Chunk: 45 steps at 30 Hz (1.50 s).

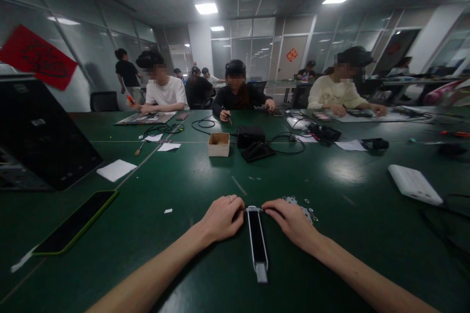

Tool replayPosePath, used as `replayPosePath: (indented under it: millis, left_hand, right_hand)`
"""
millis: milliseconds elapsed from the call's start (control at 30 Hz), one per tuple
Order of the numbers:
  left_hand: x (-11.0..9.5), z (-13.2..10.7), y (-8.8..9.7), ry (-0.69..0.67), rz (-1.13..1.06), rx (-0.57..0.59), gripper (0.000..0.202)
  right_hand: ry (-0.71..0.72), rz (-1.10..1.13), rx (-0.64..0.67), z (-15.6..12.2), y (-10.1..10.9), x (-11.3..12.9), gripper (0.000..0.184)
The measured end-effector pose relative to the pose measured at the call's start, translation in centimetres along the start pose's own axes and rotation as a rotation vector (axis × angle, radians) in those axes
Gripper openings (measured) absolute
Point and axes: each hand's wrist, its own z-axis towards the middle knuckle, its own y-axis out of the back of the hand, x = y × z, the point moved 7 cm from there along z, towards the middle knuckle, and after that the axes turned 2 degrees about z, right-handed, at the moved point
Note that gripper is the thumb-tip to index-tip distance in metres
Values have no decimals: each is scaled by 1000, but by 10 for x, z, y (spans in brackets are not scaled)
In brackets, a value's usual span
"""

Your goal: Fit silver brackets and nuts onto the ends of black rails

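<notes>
A long, narrow piece with a black face and a pale metal-looking frame lies on the green table, its grey tab pointing toward me. My left hand, wearing a ring, has its fingers curled and closed at the left side of the far end. On the opposite side, my right hand pinches the small protruding part of that same end between thumb and forefinger. Just beyond my right hand are flat metal plates with holes, partly hidden by it. Several small washers lie beside them.
A small open box and a black device with cables stand ahead. A green-edged phone and a tilted black HP computer are left; a white power-bank-like block is right. Several people work across the table.
</notes>
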Motion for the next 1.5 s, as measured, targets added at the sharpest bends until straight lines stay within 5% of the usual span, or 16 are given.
replayPosePath:
  millis: [467, 733, 1000, 1500]
  left_hand:
    - [1, 0, -1, -8, -45, 66, 11]
    - [2, -2, -4, -42, -155, 41, 12]
    - [0, -3, -1, -64, -246, 42, 11]
    - [-4, -6, -4, -149, -161, 108, 18]
  right_hand:
    - [-76, 214, 71, -1, 7, 9, 15]
    - [-307, 786, 142, -5, -7, 2, 28]
    - [-496, 1258, 70, -13, -24, 9, 29]
    - [-362, 1154, 6, -12, -19, 6, 28]
